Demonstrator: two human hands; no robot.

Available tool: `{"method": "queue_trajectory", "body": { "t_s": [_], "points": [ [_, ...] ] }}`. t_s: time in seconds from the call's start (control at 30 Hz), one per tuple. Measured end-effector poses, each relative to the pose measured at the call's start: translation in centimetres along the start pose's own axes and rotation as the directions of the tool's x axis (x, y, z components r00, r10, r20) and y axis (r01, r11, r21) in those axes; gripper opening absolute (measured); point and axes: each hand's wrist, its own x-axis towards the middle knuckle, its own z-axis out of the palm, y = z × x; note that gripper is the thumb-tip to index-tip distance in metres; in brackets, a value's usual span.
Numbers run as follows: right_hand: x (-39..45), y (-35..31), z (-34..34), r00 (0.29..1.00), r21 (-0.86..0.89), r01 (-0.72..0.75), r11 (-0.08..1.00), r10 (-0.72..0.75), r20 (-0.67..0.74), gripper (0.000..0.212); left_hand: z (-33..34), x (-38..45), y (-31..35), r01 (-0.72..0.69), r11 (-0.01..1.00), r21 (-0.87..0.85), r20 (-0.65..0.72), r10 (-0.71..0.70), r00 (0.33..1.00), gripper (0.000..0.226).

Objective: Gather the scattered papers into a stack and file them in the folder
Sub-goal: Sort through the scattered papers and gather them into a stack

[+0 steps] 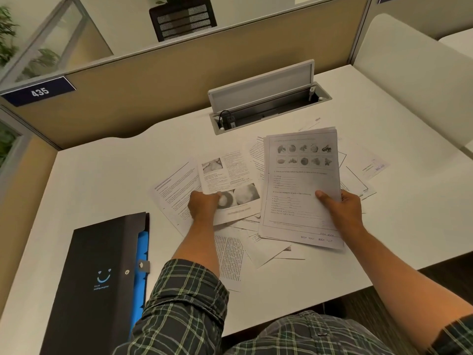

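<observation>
Printed papers lie scattered over the middle of the white desk (102, 175). My right hand (340, 203) grips a small stack of sheets (302, 180), thumb on top; its top page shows rows of small pictures. My left hand (204, 204) pinches the lower edge of a sheet with photos (227, 180), lifted slightly over a text page (174, 190). More loose pages (230, 254) lie under and between my forearms. The black folder (99, 278) with blue inner dividers lies shut at the near left, apart from both hands.
An open cable box (266, 106) with a raised grey lid sits in the desk behind the papers. A small slip (311, 123) and a card (375, 167) lie at the far right. Tan partition walls (153, 98) close off the back and left. The desk's front edge runs near my lap.
</observation>
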Motion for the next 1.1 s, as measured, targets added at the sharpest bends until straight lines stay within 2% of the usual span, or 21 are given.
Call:
{"method": "queue_trajectory", "body": {
  "t_s": [0.1,0.17,0.23,0.37,0.43,0.47,0.57,0.67,0.77,0.83,0.97,1.1],
  "points": [
    [0.1,0.2,-0.1,1.000,-0.004,0.010,1.000,-0.010,-0.001,0.011,-0.6,1.1,0.2,-0.035,0.975,-0.219,-0.006,0.035,0.999,0.023],
    [0.3,0.2,-0.3,1.000,-0.016,0.009,1.000,-0.009,-0.004,0.013,-1.1,1.3,0.9,-0.033,0.890,-0.454,0.011,0.042,0.999,0.009],
    [0.6,0.3,-0.3,1.000,-0.029,0.008,1.000,-0.008,-0.004,0.013,-2.0,1.6,1.5,-0.042,0.794,-0.606,0.003,0.056,0.998,0.009],
    [1.2,0.4,-0.1,1.000,-0.058,0.001,0.998,0.000,0.008,0.016,-3.7,1.5,2.9,-0.027,0.594,-0.804,-0.001,0.044,0.999,0.013],
    [1.4,0.3,0.1,1.000,-0.065,-0.013,0.998,0.015,0.025,0.023,-4.4,1.4,3.2,-0.005,0.487,-0.874,0.056,0.111,0.992,0.017],
    [1.4,0.2,0.2,0.999,-0.061,-0.018,0.998,0.020,0.034,0.026,-4.7,1.3,3.2,0.000,0.470,-0.883,0.095,0.179,0.979,0.020],
    [1.6,-0.3,0.8,0.997,-0.027,-0.026,0.999,0.028,0.066,0.030,-4.6,0.2,3.3,-0.016,0.560,-0.829,0.226,0.359,0.906,0.023],
    [1.9,-1.2,1.7,0.994,0.025,-0.048,0.999,0.045,0.101,0.033,-3.3,-1.2,3.0,-0.005,0.637,-0.771,0.340,0.417,0.843,0.017],
    [2.1,-2.0,2.6,0.986,0.057,-0.091,0.994,0.082,0.146,0.034,-2.3,-2.0,1.9,0.018,0.718,-0.696,0.500,0.467,0.729,0.023],
    [2.4,-2.2,3.1,0.981,0.055,-0.113,0.992,0.103,0.166,0.036,-2.1,-2.3,1.2,0.031,0.741,-0.671,0.551,0.470,0.690,0.025],
    [2.2,-2.4,3.7,0.960,0.080,-0.168,0.983,0.144,0.242,0.033,-1.4,-2.5,0.5,-0.081,0.829,-0.554,0.491,0.403,0.772,0.013],
    [1.5,-2.9,4.2,0.931,0.119,-0.198,0.973,0.148,0.334,0.022,-1.2,-2.9,-0.4,-0.119,0.835,-0.537,0.449,0.403,0.797,0.019]
  ]
}}
